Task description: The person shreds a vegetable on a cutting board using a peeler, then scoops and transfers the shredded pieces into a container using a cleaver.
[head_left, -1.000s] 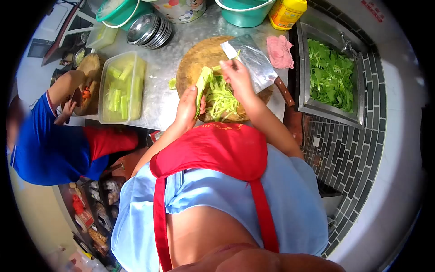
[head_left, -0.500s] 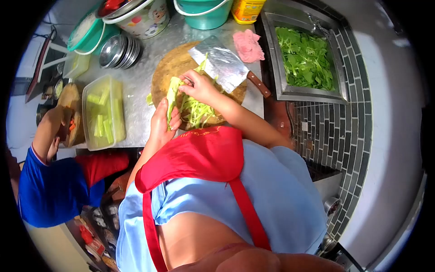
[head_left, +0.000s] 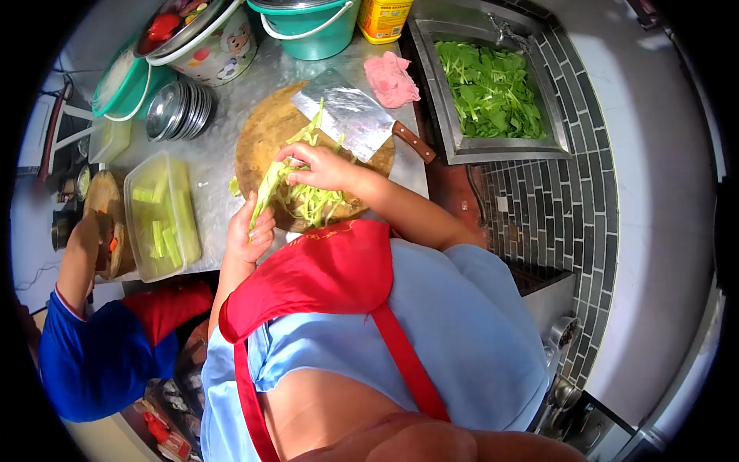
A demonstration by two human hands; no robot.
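My left hand [head_left: 251, 232] is closed round the lower end of a pale green vegetable stem [head_left: 267, 189], held tilted over the near left edge of a round wooden chopping board [head_left: 258, 135]. At the stem's upper end, the fingers of my right hand [head_left: 319, 166] are pinched on its stringy green skin. Thin green peelings [head_left: 319, 204] lie heaped on the board beneath my right wrist, and more lie near the blade. A cleaver [head_left: 350, 117] with a brown wooden handle rests flat across the far right of the board, touched by neither hand.
Left of the board stands a clear plastic tub [head_left: 189, 223] with cut green stem pieces. Stacked metal bowls [head_left: 181, 112], buckets [head_left: 308, 31] and a pink cloth [head_left: 391, 80] sit behind. Leafy greens fill the sink [head_left: 454, 146] at right. A co-worker's arm [head_left: 81, 254] works at far left.
The view has shifted, so the counter appears further left. My right hand has moved slightly down along the stem, whose upper end now looks more frayed and leans more to the right.
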